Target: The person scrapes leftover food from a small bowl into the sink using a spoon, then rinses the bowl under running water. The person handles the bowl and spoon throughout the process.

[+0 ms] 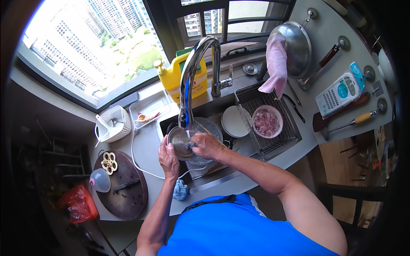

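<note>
My left hand (pixel 169 160) grips the near-left rim of a round bowl or pot (pixel 180 138), tilted under the tap. Inside it, a dark scrubber (pixel 190 145) is pinched in my right hand (pixel 206 145); whether it is steel wool or cloth I cannot tell. A thin stream of water falls from the curved chrome faucet (pixel 190 76) into the vessel. Behind and below it in the sink is a larger round clear lid or bowl (pixel 211 126), with chopsticks (pixel 205 128) lying across. A white plate (pixel 235 121) stands in the sink to the right.
A bowl of raw meat (pixel 267 121) rests on the wire drying rack (pixel 261 145). Behind the sink stands a yellow jug (pixel 173 76). Left are a round chopping board (pixel 128 204), with a knife (pixel 127 185), and a white basket (pixel 112 137). A blue cloth (pixel 180 190) lies at the front edge.
</note>
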A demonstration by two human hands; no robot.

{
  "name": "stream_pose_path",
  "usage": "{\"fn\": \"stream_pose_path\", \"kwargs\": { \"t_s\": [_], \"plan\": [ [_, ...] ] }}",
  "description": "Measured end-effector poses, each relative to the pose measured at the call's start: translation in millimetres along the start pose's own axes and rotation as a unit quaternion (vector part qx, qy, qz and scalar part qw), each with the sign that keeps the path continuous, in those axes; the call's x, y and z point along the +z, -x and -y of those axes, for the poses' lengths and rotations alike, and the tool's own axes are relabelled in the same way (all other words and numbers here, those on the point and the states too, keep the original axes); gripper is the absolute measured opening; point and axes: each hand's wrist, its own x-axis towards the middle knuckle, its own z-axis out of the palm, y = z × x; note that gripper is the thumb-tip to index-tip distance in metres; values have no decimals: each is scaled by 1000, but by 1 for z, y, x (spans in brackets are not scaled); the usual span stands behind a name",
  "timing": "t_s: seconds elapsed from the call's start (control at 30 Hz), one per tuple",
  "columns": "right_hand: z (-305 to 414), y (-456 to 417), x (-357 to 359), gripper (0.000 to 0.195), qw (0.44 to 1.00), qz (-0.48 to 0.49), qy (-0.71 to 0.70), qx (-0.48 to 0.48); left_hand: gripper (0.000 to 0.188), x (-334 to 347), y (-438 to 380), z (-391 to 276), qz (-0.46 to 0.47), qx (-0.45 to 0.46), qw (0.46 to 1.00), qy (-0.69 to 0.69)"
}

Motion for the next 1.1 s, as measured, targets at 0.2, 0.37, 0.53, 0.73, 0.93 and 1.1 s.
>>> {"fn": "stream_pose_path", "kwargs": {
  "t_s": [0.2, 0.37, 0.53, 0.73, 0.93, 1.1],
  "plan": [
    [25, -1, -5, 23, 994, 93, -44, 41, 40, -5, -7, -3, -4, 43, 999, -31],
    [-4, 1, -2, 25, 992, 65, 46, 97, 42, -1, -5, -15, 15, 111, 990, -87],
    [25, 1, 7, 28, 993, 97, -30, 59, 41, 0, 0, -7, 4, 85, 992, -95],
    [-16, 5, 2, 25, 992, 43, 36, 112, 41, 0, 7, -12, 28, 90, 988, -124],
    [16, 11, 8, 27, 990, 104, -45, 79, 46, 7, 7, -7, -17, 114, 987, -110],
    [0, 12, -1, 22, 995, 73, 32, 65, 45, 13, 7, -2, -16, 128, 986, -109]
  ]
}}
